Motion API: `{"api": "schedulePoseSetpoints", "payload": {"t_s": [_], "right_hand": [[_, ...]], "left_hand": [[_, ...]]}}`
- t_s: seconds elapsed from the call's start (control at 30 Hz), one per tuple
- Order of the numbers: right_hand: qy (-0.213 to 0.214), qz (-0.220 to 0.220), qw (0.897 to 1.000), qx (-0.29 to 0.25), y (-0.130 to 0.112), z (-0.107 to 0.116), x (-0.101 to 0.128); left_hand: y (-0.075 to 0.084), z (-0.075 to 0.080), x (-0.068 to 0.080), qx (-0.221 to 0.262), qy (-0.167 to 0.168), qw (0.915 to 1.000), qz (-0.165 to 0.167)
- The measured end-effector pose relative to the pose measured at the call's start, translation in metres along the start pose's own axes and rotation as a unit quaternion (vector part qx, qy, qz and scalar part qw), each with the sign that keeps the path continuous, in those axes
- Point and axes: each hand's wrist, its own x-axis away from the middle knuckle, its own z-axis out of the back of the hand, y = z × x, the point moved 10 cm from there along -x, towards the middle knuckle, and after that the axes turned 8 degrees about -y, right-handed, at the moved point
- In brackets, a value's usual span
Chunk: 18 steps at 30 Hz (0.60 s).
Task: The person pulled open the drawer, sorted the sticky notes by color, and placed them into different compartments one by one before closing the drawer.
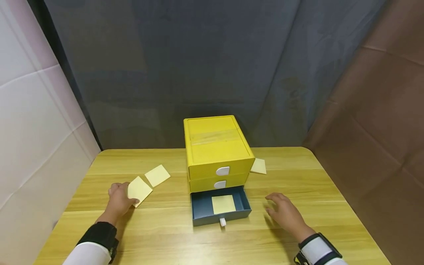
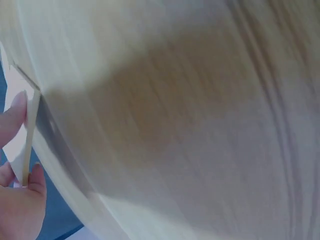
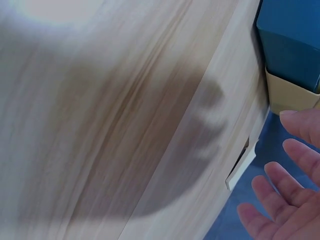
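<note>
Between thumb and fingers, my left hand (image 1: 120, 200) pinches a pale yellow sticky note pad (image 1: 139, 190) at the table's left side. The pad's thickness shows along its edge in the left wrist view, where thumb and fingertips grip it (image 2: 31, 135). Just beyond it lies a second sticky note pad (image 1: 157, 175). A yellow drawer box (image 1: 215, 143) stands in the middle, its blue bottom drawer (image 1: 202, 206) pulled out. One yellow pad (image 1: 223, 204) lies inside that drawer. My right hand (image 1: 285, 213), fingers spread and loosely bent, hovers right of the drawer, holding nothing (image 3: 285, 195).
Another pale yellow pad (image 1: 259, 166) lies behind the box's right side, partly hidden by it. The two upper drawers, with white tabs (image 1: 222, 170), are closed. A dark curtain (image 1: 198, 73) hangs behind the wooden table (image 1: 331, 221); white and brown cloths flank it.
</note>
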Motion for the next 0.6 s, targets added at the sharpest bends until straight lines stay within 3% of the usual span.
{"api": "schedulePoseSetpoints", "payload": {"t_s": [0.23, 0.6], "right_hand": [[0.002, 0.005, 1.000, -0.004, 0.000, 0.001, 0.002], [0.003, 0.000, 1.000, -0.011, 0.003, 0.001, 0.005]], "left_hand": [[0.008, -0.001, 0.000, 0.045, -0.013, 0.9989, 0.001], [0.019, -0.002, 0.004, 0.063, -0.009, 0.9979, 0.015]]}}
